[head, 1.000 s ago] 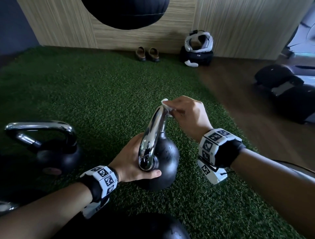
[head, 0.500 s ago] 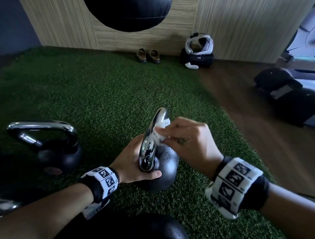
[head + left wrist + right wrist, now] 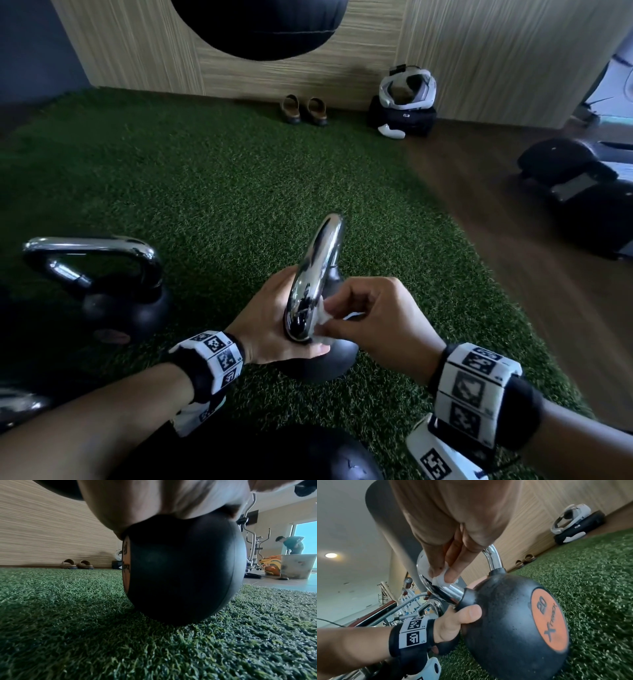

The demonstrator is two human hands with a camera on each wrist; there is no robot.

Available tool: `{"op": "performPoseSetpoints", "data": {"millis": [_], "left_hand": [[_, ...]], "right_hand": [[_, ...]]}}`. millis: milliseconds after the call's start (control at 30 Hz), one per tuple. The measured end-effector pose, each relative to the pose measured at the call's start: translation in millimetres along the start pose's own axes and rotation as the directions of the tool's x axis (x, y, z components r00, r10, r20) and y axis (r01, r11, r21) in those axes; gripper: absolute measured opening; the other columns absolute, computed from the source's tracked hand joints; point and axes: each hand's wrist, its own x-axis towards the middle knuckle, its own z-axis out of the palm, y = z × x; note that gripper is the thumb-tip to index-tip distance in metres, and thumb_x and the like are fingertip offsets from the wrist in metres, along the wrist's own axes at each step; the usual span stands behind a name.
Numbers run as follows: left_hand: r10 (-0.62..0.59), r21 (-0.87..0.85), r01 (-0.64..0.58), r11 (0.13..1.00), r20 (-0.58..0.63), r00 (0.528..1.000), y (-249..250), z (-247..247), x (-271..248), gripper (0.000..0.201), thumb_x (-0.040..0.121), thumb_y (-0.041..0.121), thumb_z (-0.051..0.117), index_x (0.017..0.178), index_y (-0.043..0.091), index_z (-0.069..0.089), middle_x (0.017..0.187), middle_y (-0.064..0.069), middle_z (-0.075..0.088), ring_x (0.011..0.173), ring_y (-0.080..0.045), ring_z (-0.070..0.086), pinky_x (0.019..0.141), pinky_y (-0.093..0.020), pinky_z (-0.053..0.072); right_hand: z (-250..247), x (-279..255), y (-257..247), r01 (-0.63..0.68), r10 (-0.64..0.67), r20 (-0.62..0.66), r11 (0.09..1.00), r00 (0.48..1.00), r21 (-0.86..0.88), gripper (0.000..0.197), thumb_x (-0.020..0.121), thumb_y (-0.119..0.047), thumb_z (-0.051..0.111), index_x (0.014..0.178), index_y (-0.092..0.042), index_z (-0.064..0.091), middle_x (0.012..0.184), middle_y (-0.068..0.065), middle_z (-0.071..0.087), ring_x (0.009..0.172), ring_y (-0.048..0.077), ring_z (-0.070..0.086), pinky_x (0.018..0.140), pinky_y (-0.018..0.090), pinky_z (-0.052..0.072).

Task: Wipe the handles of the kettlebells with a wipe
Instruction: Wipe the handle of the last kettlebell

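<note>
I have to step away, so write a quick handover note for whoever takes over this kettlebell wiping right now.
Left hand: grips the black kettlebell at its neck, steadying it on the turf.
Right hand: pinches the white wipe against the lower part of the chrome handle, close to the ball.
Done: cannot tell how much of this handle is wiped.
Left: finish this handle, then do the second kettlebell at left; its handle is untouched now.
</note>
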Motion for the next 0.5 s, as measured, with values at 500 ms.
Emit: {"op": "performPoseSetpoints", "data": {"millis": [500], "left_hand": [[-0.016, 0.111, 0.019, 0.994, -0.023, 1.0, 20, -2, -4, 0.114, 0.061, 0.027, 0.1, 0.123, 0.085, 0.024, 0.136, 0.017, 0.057, 0.135, -0.016, 0.053, 0.119, -0.052, 0.036]], "right_hand": [[-13, 52, -11, 0.05, 0.132, 0.382, 0.902, 0.915, -0.43, 0.029, 0.086, -0.017, 0.08, 0.076, -0.04, 0.066, 0.08, -0.02, 0.067, 0.07, -0.015, 0.062, 0.061, 0.011, 0.049]]}}
